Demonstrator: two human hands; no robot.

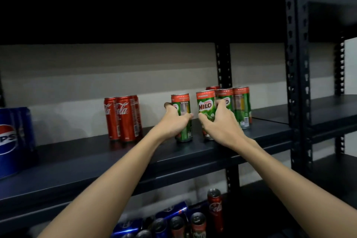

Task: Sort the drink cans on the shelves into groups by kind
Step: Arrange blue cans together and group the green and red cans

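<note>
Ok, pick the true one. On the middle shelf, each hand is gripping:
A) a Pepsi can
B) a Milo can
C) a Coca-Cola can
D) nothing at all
B: the left hand wraps a green Milo can and the right hand another Milo can, while the Coca-Cola cans and Pepsi cans stand untouched further left.

Your one head view faces the dark shelf (119, 162) closely, slightly from its left (wide-angle, arms reaching in).

Bare forearms, left hand (174, 121), right hand (222, 123)
</note>
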